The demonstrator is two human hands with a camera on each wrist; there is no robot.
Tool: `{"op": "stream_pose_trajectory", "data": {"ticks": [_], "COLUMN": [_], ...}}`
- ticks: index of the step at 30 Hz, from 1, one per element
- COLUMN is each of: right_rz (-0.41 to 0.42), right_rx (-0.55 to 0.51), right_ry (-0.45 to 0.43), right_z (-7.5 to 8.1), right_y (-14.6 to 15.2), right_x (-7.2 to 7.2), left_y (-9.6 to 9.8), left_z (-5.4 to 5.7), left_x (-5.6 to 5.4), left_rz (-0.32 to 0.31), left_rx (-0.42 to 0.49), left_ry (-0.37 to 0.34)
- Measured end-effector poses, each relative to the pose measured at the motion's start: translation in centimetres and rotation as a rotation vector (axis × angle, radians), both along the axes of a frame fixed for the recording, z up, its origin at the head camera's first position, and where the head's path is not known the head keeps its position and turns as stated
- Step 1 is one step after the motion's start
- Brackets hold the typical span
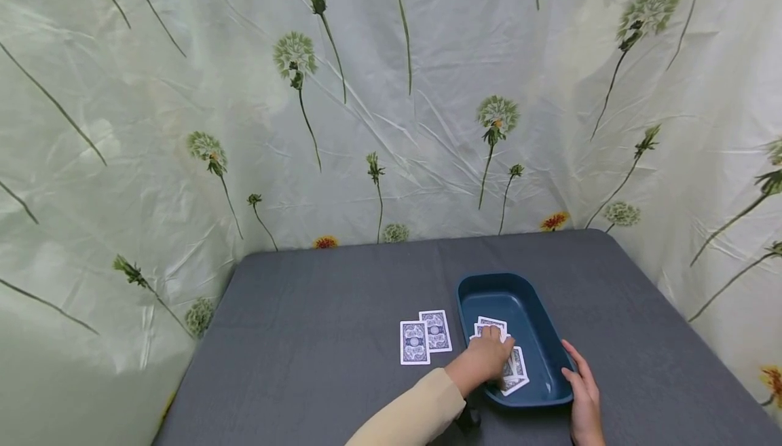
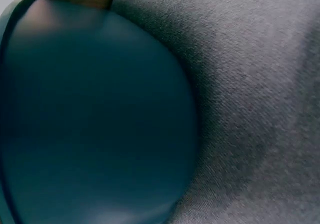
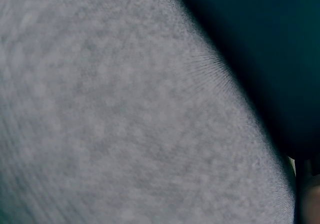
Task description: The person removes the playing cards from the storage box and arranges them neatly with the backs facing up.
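We do best to steady the tray (image 1: 533, 337) with our right hand (image 1: 585, 392), which grips its side. Our left hand (image 1: 489, 356) covers cards (image 1: 519, 364) inside; we cannot tell whether it pinches any.

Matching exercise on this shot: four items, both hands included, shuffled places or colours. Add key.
1. Left hand
2. Right hand
3. Tray
4. Two overlapping cards

A. Dark blue
B. At the tray's right edge
C. Lying on the grey table
D. Over the cards inside the tray

Pairs: 1-D, 2-B, 3-A, 4-C
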State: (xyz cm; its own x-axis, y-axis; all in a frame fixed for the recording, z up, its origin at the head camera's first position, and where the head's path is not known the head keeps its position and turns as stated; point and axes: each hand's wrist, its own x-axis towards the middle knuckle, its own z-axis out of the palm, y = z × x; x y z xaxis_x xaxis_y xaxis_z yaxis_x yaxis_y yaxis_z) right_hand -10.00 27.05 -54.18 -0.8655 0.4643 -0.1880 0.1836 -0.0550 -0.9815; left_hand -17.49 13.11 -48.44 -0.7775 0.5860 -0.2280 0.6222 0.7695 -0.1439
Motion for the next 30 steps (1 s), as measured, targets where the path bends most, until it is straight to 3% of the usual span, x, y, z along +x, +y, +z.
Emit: {"op": "stream_pose_trajectory", "data": {"ticks": [3, 12, 19, 25, 30], "right_rz": [0.0, 0.011, -0.006, -0.009, -0.001], "right_rx": [-0.003, -0.008, 0.005, 0.005, -0.002], "right_ry": [0.014, 0.03, 0.018, 0.018, -0.007], "right_z": [0.1, 0.2, 0.1, 0.0, -0.1], "right_y": [-0.1, -0.1, -0.2, -0.2, 0.1], "right_x": [-0.1, -0.1, -0.3, -0.2, -0.1], "left_y": [0.0, 0.1, 0.0, 0.0, -0.1], "left_z": [0.0, 0.2, 0.3, 0.0, -0.1], "left_x": [-0.4, -0.9, -1.1, -0.7, 0.2], "left_rz": [0.006, -0.018, -0.004, -0.025, -0.083], "left_rx": [-0.016, -0.004, -0.013, -0.001, -0.002], "left_ry": [0.006, -0.086, -0.106, -0.058, 0.021]}}
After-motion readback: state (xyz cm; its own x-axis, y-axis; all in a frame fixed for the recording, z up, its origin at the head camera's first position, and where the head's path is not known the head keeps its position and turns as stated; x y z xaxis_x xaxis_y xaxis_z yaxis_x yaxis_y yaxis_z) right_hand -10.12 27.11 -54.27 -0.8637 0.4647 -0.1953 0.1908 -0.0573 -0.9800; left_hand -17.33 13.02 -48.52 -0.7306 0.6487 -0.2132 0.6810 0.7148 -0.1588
